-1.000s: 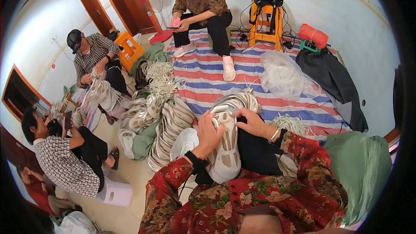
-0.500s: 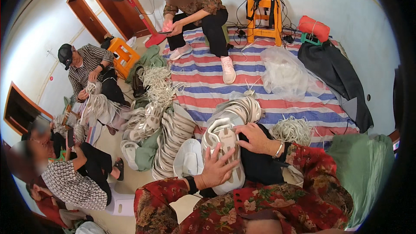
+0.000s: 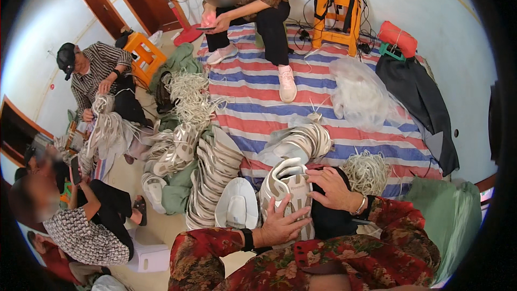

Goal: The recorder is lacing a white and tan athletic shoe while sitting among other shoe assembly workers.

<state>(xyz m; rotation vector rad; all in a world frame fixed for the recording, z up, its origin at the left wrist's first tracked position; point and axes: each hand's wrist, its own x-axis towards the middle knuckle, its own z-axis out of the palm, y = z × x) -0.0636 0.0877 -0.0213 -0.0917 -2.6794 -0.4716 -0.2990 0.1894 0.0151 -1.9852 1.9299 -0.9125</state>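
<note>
A white-and-beige shoe upper (image 3: 294, 180) stands in front of me, its collar opening upward and away. My left hand (image 3: 280, 224) lies across its lower front with the fingers spread. At its right edge, beside the tongue, my right hand (image 3: 335, 189) touches it with thumb and forefinger apart. Any lace or small thing under my fingertips is too small to make out. Just left of the shoe sits a pale, flat-looking shoe upper (image 3: 237, 206). Behind it, a nested row of similar uppers (image 3: 297, 143) rests on the striped sheet.
Long stacks of uppers (image 3: 212, 175) and a heap of pale laces (image 3: 188, 97) lie leftward. A lace bundle (image 3: 367, 172) lies right, near green cloth (image 3: 444, 221). The striped sheet (image 3: 258, 89) spreads ahead. Several other people sit around; one works on laced uppers (image 3: 105, 121).
My view has shifted slightly, so the shoe and both hands appear a little lower and farther right. My hands keep nearly the same places on the shoe upper.
</note>
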